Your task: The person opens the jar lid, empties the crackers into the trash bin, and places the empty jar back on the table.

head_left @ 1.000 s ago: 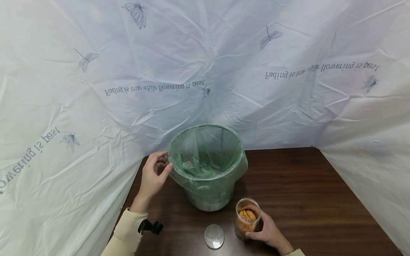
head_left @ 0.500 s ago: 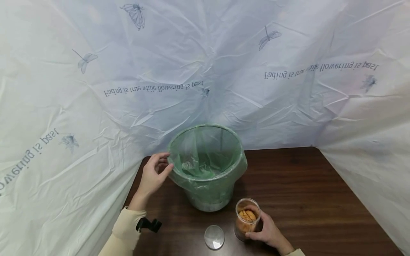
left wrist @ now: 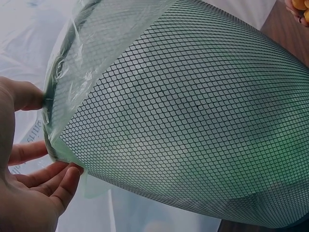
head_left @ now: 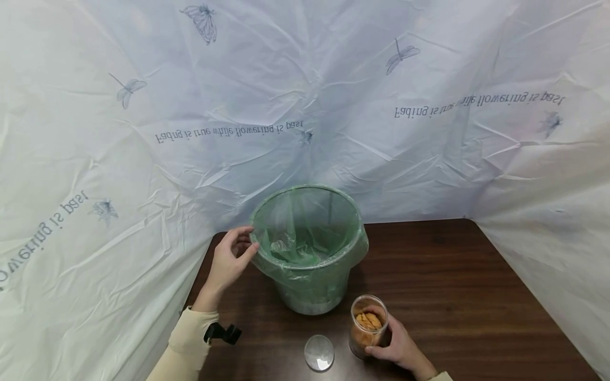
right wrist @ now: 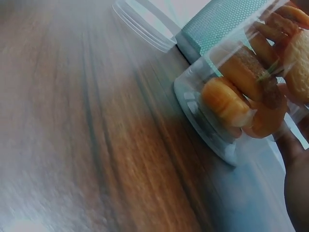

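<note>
Green-lined bin [head_left: 312,296] is held at its rim by the left grip [head_left: 230,260], a clear jar [head_left: 360,335] by the right grip [head_left: 397,344].

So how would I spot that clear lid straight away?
On the dark wood-grained table, find the green-lined bin. On its near side, left of the clear jar in the right hand, lies the clear lid. Unlike the tall jar, it is a flat disc.

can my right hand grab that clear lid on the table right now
Probably not as things stand: your right hand grips the clear jar, which is between it and the lid. Nothing covers the lid, though.
</note>
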`<state>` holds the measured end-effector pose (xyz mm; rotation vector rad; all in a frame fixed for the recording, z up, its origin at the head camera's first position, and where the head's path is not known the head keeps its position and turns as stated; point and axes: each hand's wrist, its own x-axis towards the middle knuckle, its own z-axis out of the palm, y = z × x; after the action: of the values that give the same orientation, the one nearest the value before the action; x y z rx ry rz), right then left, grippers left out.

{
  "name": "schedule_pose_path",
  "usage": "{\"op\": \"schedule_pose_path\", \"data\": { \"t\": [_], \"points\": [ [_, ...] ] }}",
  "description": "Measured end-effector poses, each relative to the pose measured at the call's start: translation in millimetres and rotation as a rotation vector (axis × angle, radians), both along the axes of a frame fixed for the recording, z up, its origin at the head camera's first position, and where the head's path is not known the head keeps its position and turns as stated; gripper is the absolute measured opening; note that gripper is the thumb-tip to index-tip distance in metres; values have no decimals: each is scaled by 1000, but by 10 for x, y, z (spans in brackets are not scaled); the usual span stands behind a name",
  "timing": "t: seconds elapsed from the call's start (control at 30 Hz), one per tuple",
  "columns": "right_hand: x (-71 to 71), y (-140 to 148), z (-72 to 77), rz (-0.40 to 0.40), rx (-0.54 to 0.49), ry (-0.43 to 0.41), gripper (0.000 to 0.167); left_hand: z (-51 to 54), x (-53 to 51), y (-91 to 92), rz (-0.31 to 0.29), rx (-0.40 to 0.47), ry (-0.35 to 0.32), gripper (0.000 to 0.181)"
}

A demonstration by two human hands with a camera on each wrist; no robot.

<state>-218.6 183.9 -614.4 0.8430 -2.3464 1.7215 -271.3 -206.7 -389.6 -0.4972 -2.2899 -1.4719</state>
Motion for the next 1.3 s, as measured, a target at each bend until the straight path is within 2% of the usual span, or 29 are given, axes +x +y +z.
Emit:
{"op": "schedule_pose_path", "data": {
  "t": [0.3,0.53,0.73,0.93,1.07,1.17,1.3],
  "points": [
    [22,-50,29,-30,-63,-11,75,-12,-13,10,4,4,3,39],
    [-9,-41,53,-50,-79,37,74,-258,-177,-91,14,37,-1,40],
    [-71,2,64,-39,-119,59,74,-322,-204,-137,12,34,8,39],
    [-90,25,111,-26,-138,99,76,-286,-184,-127,14,8,2,40],
    [-106,38,117,10,-187,78,75,-148,-101,-69,8,-1,4,41],
    [-122,58,120,-1,-193,77,74,-36,-27,-24,1,-8,2,40],
    [-145,88,139,-22,-187,76,72,-1,6,-11,-2,-10,4,40]
  ]
}}
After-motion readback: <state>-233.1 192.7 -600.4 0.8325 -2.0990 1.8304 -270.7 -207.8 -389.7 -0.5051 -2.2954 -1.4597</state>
